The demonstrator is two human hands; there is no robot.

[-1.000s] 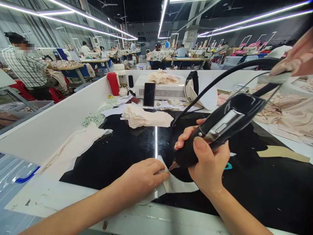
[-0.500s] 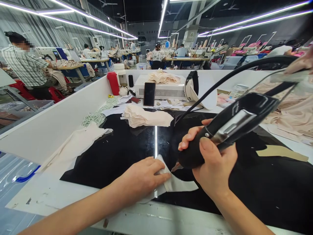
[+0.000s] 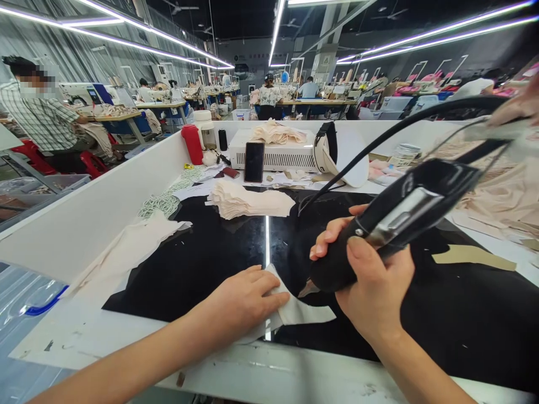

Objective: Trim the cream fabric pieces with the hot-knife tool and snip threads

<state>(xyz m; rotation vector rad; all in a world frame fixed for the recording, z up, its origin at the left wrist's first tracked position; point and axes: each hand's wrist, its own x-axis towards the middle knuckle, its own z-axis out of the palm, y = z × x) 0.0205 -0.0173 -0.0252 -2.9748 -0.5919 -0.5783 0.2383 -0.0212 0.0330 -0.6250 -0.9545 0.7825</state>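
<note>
Left hand (image 3: 244,300) pressed flat, fingers spread, on thin limp fabric piece (image 3: 295,311) at the black glass worktop (image 3: 202,264) near edge, best pinned beside the cut line; right hand (image 3: 370,286) clamped around corded cutting tool (image 3: 379,224); stacked pieces (image 3: 248,202) lie beyond

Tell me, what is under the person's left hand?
The left hand presses flat on a pale fabric piece lying on the black glossy worktop. The fabric part beneath the palm is covered.

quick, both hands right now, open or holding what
Left hand: open, flat on the pale fabric piece.
Right hand: closed around the black cutting tool.
</note>
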